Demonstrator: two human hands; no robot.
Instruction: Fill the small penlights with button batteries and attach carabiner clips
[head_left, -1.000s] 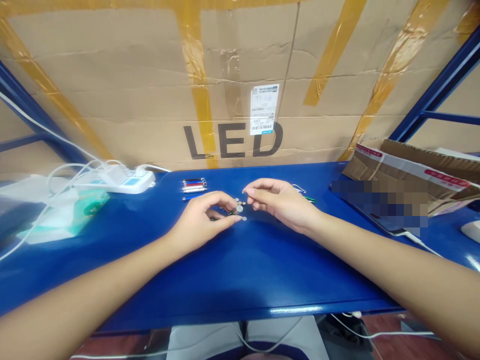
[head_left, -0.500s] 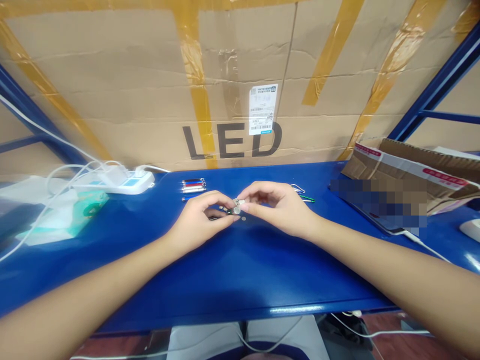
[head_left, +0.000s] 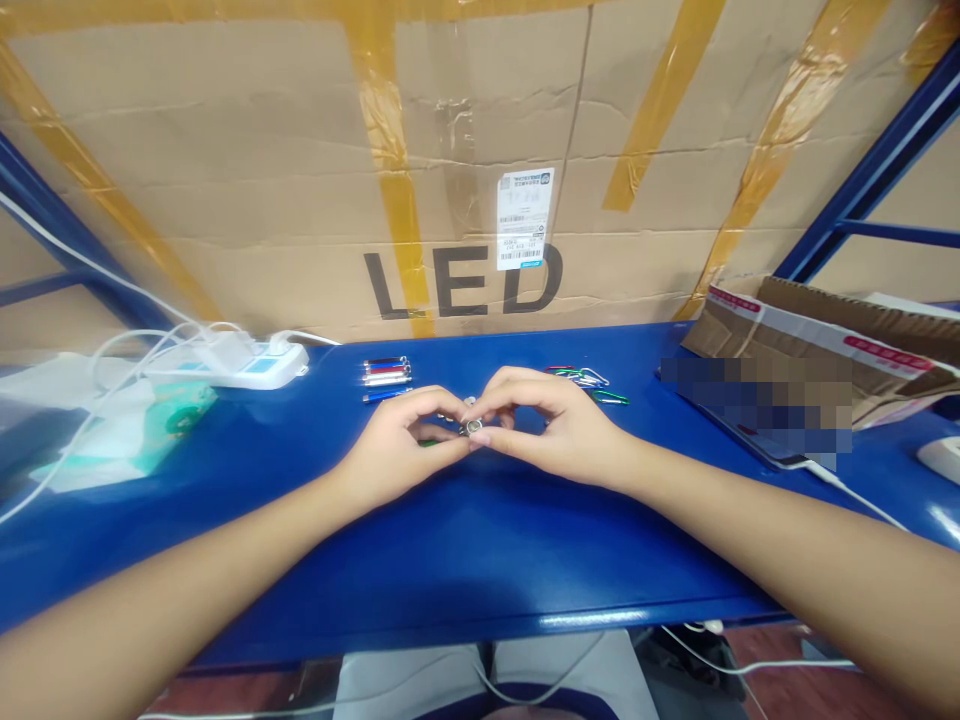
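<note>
My left hand (head_left: 401,432) is closed around a small green flashlight (head_left: 429,442), mostly hidden in the fingers. Its round silver end (head_left: 474,426) faces me at the fingertips. My right hand (head_left: 551,420) pinches at that same end, thumb and forefinger meeting the left fingertips; whether a separate small part is between them I cannot tell. Just behind the fingertips lie small round silver pieces (head_left: 470,400), like button cells, partly covered. Left of my hands is a row of slim coloured flashlights (head_left: 387,371). Several carabiners (head_left: 581,376) lie beyond my right hand.
The blue table (head_left: 480,560) carries a white power strip (head_left: 262,368) with cables and a green-white tissue pack (head_left: 165,425) at left. On the right are a cardboard box (head_left: 817,330), a plugged-in phone or tablet (head_left: 750,420) and a white object (head_left: 941,462). A large carton (head_left: 300,150) stands behind.
My right fingers have come down onto the flashlight's round end, where a small silver piece showed between the fingertips before. More of the carabiners now shows behind my right hand.
</note>
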